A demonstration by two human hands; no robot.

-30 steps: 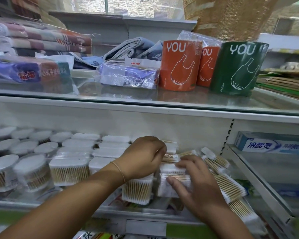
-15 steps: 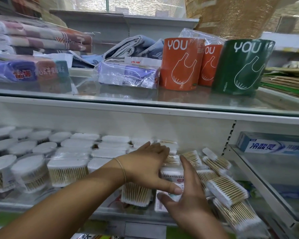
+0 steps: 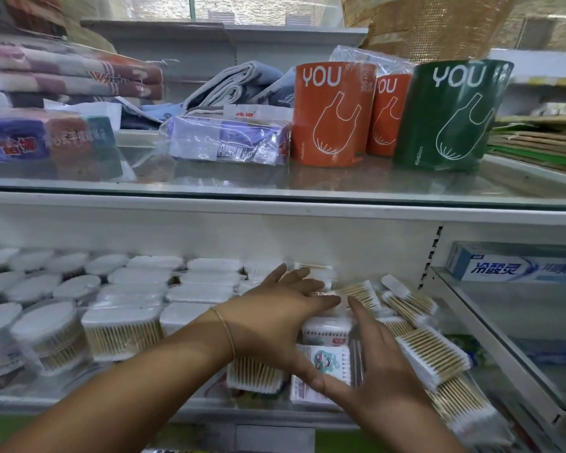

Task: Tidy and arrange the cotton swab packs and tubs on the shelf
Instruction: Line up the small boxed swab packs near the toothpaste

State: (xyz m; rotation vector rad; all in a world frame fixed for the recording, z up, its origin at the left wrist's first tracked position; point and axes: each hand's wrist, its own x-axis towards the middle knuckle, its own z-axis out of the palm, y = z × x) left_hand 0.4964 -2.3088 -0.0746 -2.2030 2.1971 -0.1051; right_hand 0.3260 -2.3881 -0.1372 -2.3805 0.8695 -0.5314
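The step in hand looks like squaring up a column of small boxes [image 3: 327, 358] on the shelf [image 3: 111, 403], low in the view at about 5 o'clock. The left hand [image 3: 275, 325] lies flat against the column's 9 o'clock side, fingers straight and spread toward 1 o'clock, its grip released and only pressing. The right hand [image 3: 384, 371] stands on edge at the column's 3 o'clock side, fingers straight toward 12, also grasping nothing. Tubs [image 3: 43, 335] stand in rows at 9 o'clock. Next, I judge, the slanted packs [image 3: 433, 354] at 3 o'clock need setting upright and pushing in snug.
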